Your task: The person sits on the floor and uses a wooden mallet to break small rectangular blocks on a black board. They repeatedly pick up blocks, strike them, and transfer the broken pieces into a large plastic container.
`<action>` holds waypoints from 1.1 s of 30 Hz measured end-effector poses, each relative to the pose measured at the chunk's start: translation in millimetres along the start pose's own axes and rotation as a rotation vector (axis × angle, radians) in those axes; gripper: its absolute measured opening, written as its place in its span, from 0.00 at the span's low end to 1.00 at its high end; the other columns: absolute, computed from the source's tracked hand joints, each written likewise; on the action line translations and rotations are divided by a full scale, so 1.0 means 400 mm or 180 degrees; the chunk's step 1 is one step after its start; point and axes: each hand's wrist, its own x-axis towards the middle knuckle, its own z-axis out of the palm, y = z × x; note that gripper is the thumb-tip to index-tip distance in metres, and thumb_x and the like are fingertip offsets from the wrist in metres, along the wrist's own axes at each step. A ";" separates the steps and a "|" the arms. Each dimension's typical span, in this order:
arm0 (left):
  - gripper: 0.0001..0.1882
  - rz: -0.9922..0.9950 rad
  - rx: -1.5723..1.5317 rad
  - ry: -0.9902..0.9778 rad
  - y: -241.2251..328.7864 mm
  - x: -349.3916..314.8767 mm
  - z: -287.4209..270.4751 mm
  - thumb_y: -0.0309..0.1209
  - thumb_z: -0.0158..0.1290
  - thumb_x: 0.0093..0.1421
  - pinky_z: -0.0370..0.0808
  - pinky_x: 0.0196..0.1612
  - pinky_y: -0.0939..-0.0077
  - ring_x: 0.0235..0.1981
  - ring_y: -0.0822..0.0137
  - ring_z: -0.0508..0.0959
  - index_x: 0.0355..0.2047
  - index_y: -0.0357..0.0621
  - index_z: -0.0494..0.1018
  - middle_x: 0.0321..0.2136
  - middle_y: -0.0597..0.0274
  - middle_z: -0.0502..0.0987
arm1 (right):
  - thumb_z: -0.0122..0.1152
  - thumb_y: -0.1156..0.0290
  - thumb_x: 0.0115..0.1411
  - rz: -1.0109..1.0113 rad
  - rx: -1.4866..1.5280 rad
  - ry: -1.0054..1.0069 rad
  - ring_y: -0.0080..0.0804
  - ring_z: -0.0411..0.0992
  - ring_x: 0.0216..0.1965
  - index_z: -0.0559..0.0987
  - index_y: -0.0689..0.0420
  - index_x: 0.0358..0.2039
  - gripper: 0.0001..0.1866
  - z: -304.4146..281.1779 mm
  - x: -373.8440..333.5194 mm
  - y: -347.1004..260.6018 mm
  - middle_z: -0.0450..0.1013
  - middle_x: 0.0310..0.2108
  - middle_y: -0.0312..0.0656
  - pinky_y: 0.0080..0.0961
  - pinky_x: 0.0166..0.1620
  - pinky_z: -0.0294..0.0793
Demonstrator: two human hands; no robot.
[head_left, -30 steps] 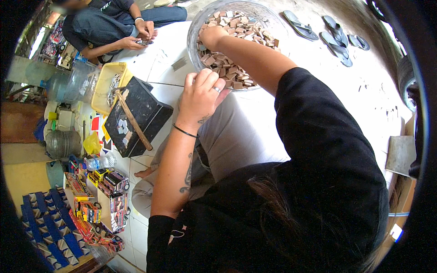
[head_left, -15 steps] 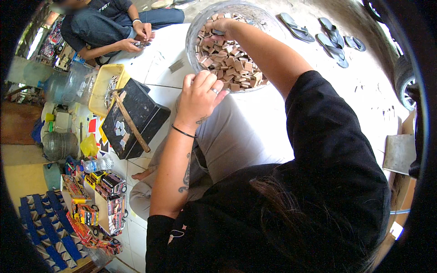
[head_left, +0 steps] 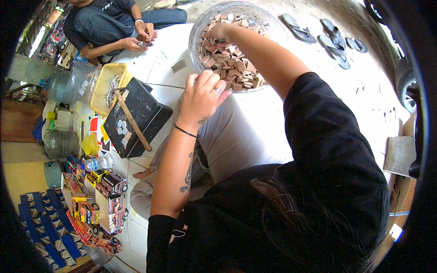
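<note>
The right hand (head_left: 221, 32) is found inside the tub (head_left: 193, 48), over the pieces (head_left: 236, 68) toward the far left wall. Compared with a second ago, it has been moved slightly farther toward the far wall, and a dark piece (head_left: 221, 41) is now exposed just below it. The fingertips are hidden among the pieces, so it cannot be told whether anything is gripped. By judgement, the handling is confined to the tub's contents, as no piece is seen lifted past the rim by this hand. The left hand (head_left: 200, 98) is kept at the near left rim, fingers curled; whether the rim or a piece is pinched cannot be told. No change is noted at the hammer (head_left: 132, 120), which is laid across the black box (head_left: 150, 104) beside the yellow bin (head_left: 98, 86).
</note>
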 end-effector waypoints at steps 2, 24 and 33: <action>0.12 0.0003 -0.0007 0.0011 -0.001 0.001 0.000 0.39 0.57 0.52 0.62 0.47 0.64 0.44 0.62 0.70 0.30 0.46 0.71 0.34 0.63 0.71 | 0.63 0.57 0.56 -0.0188 -0.0190 -0.0089 0.20 0.75 0.24 0.77 0.51 0.34 0.12 0.001 -0.010 0.001 0.76 0.29 0.34 0.11 0.16 0.62; 0.12 -0.0003 -0.0025 -0.0058 0.001 0.002 -0.003 0.39 0.56 0.52 0.63 0.45 0.64 0.44 0.62 0.70 0.30 0.46 0.70 0.35 0.63 0.71 | 0.63 0.59 0.48 -0.1133 -0.3991 0.1025 0.37 0.77 0.39 0.82 0.60 0.35 0.19 0.054 -0.028 -0.008 0.78 0.37 0.48 0.34 0.38 0.77; 0.13 -0.0038 -0.0086 0.0017 -0.002 0.001 0.002 0.38 0.56 0.53 0.63 0.46 0.63 0.44 0.61 0.70 0.34 0.44 0.72 0.36 0.62 0.72 | 0.60 0.56 0.52 -0.0751 -0.4766 0.0570 0.41 0.68 0.56 0.77 0.51 0.50 0.25 0.136 0.041 -0.013 0.70 0.54 0.42 0.47 0.54 0.66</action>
